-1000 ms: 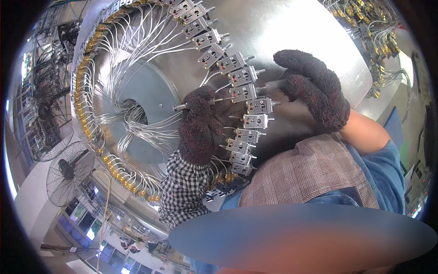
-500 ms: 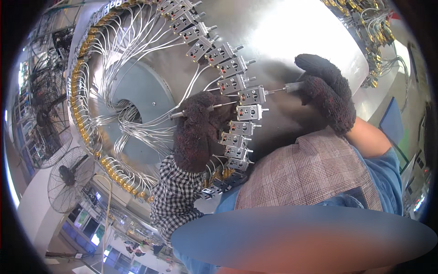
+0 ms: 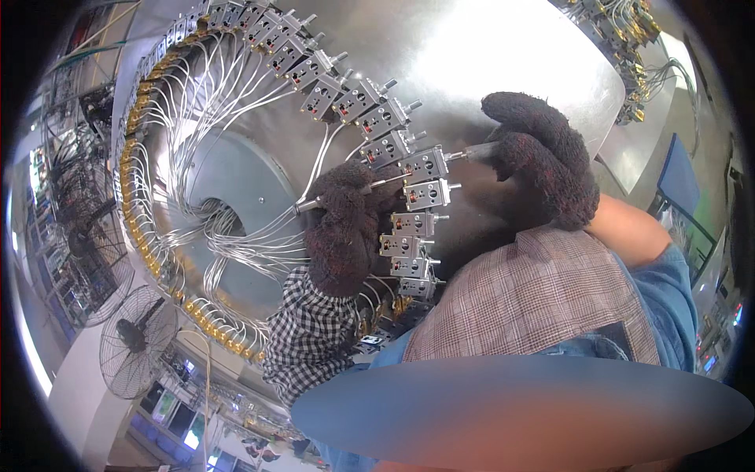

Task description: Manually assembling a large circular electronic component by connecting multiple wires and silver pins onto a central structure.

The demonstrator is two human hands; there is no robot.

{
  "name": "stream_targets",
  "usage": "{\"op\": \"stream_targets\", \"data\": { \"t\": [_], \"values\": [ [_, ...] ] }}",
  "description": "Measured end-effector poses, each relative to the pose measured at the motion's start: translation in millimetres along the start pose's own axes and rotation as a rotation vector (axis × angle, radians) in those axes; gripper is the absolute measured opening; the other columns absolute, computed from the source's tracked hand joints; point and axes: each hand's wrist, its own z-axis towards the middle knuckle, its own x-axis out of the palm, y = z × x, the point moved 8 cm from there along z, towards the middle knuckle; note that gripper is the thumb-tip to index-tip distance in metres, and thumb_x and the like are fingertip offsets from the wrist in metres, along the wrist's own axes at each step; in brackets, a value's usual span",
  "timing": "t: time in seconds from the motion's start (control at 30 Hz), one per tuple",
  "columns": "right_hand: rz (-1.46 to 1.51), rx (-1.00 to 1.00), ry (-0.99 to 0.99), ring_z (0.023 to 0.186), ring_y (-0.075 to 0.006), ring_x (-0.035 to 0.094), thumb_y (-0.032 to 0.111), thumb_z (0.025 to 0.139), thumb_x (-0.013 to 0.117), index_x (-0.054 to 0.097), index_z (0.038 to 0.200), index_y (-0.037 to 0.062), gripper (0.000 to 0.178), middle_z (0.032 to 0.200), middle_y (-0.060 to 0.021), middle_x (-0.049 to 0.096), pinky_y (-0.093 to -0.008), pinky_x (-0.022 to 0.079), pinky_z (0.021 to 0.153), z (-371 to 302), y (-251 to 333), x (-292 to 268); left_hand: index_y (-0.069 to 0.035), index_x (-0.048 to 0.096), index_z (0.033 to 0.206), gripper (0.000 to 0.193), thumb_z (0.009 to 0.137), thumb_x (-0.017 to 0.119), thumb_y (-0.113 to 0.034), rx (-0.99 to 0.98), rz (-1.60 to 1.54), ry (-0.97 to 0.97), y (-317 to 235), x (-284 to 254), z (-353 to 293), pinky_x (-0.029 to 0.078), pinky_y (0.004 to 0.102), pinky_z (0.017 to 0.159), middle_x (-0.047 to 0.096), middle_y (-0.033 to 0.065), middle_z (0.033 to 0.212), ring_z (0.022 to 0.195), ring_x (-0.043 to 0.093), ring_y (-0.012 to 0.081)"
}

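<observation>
Where the curved row of small metal blocks (image 3: 383, 119) runs down the centre of the head view, one block (image 3: 425, 165), above and right of the frame's middle, lies between two tools. Left of it, near the frame's centre, the gloved left hand (image 3: 342, 228) has its fingers curled around a slim silver tool (image 3: 310, 205), whose thin shaft slants up toward the block's left side. At upper right, the gloved right hand (image 3: 546, 157) pinches a grey-handled tool (image 3: 481, 151) in line with the stud (image 3: 454, 156) on the block's right side; whether its tip is seated cannot be told. White wires (image 3: 252, 248) spread across the left half, over a round grey plate (image 3: 252, 169).

The step in hand appears to be an adjustment of this single block from both sides at once. The next move would seem to call for both tips aligned, the slim silver tool steady, and perhaps a small turn of the grey-handled tool, without snagging the wires beside the left hand.
</observation>
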Motion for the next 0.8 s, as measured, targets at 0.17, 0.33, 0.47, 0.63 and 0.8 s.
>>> {"op": "stream_targets", "data": {
  "t": [0.17,0.33,0.47,0.63,0.8],
  "values": [
    [-0.037,-0.151,-0.052,0.073,-0.0131,0.059,0.013,0.088,0.052,0.05,0.12,0.0022,0.034,0.088,-0.0087,0.061,-0.0252,0.05,0.065,2,9,3,0.001,0.051,0.098,0.028,0.088,0.055,-0.025,-0.017,-0.075,-0.001,-7,10,-5,0.054,0.0355,0.072,0.058,0.017,0.094,0.085,0.061,0.0263],
    [0.219,-0.031,-0.039,0.076,-0.0133,0.06,0.014,0.088,0.052,0.049,0.12,0.0022,0.034,0.091,-0.0102,0.062,-0.0252,0.049,0.068,5,-5,2,0.0,0.05,0.099,0.029,0.088,0.055,-0.026,0.058,-0.036,-0.018,-3,-4,-6,0.054,0.0367,0.072,0.058,0.0164,0.095,0.085,0.061,0.0266],
    [-0.337,-0.234,0.034,0.072,-0.0136,0.06,0.016,0.087,0.054,0.05,0.119,0.0015,0.035,0.093,-0.0111,0.062,-0.0255,0.05,0.066,0,11,2,0.0,0.049,0.102,0.029,0.088,0.056,-0.025,0.084,0.071,-0.08,-4,-7,-4,0.054,0.0384,0.072,0.057,0.016,0.096,0.087,0.061,0.027],
    [0.281,0.008,-0.056,0.066,-0.0129,0.059,0.015,0.086,0.056,0.052,0.115,0.0009,0.032,0.093,-0.0115,0.061,-0.0254,0.049,0.058,8,-5,0,-0.001,0.049,0.103,0.028,0.088,0.056,-0.024,0.001,-0.045,-0.073,5,-9,-2,0.054,0.0396,0.073,0.056,0.0154,0.099,0.088,0.06,0.0273],
    [-0.473,-0.473,-0.053,0.071,-0.0166,0.061,0.005,0.079,0.06,0.055,0.111,0.0014,0.033,0.098,-0.0123,0.059,-0.028,0.051,0.061,4,43,7,-0.001,0.05,0.105,0.033,0.087,0.057,-0.027,-0.009,-0.076,-0.123,7,-14,-1,0.054,0.0361,0.068,0.058,0.014,0.096,0.084,0.061,0.026]
  ]
}}
